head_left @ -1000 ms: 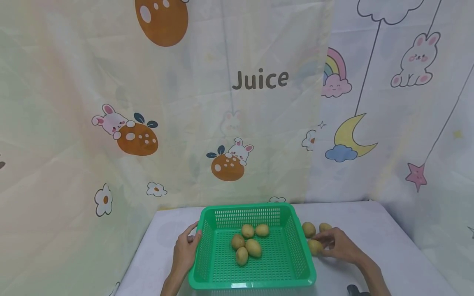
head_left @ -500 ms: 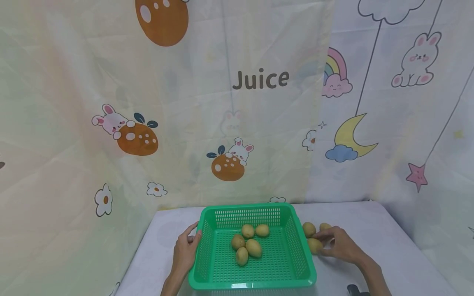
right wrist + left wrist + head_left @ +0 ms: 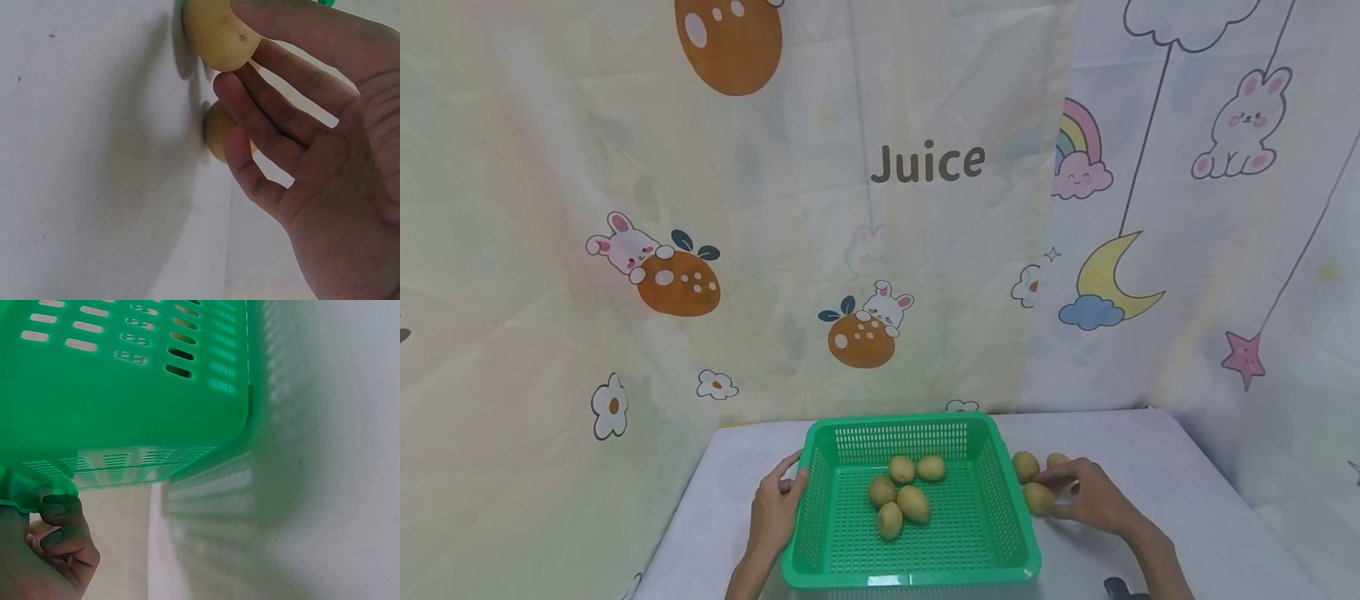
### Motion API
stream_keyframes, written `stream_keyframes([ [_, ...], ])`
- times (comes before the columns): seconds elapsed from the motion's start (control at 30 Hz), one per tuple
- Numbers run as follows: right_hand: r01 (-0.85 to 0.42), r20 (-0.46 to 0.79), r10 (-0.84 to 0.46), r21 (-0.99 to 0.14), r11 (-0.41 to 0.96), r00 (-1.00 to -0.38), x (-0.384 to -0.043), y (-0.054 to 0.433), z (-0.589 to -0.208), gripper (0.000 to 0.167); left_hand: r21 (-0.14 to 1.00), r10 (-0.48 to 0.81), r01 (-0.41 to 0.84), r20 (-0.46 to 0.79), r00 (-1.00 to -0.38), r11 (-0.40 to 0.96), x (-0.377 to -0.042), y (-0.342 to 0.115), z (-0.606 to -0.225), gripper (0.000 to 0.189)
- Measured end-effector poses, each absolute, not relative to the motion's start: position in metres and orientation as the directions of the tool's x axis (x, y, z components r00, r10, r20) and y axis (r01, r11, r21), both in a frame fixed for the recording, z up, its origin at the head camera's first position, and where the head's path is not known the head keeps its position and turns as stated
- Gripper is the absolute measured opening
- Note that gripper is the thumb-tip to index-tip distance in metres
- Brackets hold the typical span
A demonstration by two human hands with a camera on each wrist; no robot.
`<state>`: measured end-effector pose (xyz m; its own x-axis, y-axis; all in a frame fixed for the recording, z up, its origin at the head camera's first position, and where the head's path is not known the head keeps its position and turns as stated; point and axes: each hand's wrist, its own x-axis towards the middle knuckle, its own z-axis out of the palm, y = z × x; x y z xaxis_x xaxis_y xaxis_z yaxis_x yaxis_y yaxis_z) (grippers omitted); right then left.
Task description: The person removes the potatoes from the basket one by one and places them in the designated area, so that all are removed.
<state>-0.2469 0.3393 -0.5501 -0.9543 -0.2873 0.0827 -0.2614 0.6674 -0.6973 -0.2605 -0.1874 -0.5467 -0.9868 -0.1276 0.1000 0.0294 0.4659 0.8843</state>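
Observation:
A green plastic basket [image 3: 910, 579] with slotted sides stands mid-table in the head view. Several potatoes [image 3: 913, 504] lie grouped on its bottom. My left hand [image 3: 775, 512] grips the basket's left rim; the left wrist view shows curled fingers [image 3: 70, 540] under that rim. Just right of the basket, my right hand [image 3: 1093, 498] holds a potato [image 3: 1037, 499] between thumb and fingers, at the tabletop. In the right wrist view this potato [image 3: 219, 34] is cut off at the top, and the thumb covers part of it. The ring and little fingers extend past it.
Two more potatoes lie near the right hand: one [image 3: 1026, 467] beside the basket wall, another [image 3: 1057, 459] partly behind the hand. A dark object [image 3: 1120, 588] shows at the bottom edge by the right forearm. Printed cloth [image 3: 925, 250] hangs behind the white table [image 3: 1157, 467].
The right hand has shifted very slightly at the potato, its thumb and fingers staying around it. The left hand and basket stay in place.

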Motion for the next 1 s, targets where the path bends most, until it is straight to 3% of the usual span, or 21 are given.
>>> stream_keyframes([
  [0.53, -0.305, 0.123, -0.311, -0.697, 0.649, -0.942, -0.2465, 0.3403, -0.5482, 0.048, 0.881, -0.127, 0.032, 0.104, -0.987, 0.471, -0.2615, -0.1885, -0.549, 0.047],
  [1.0, -0.26, 0.104, -0.257, -0.664, 0.701, -0.961, -0.2502, 0.3421, -0.5563, 0.055, 0.885, -0.133, 0.026, 0.098, -0.986, 0.466, -0.261, -0.1878, -0.5481, 0.047],
])
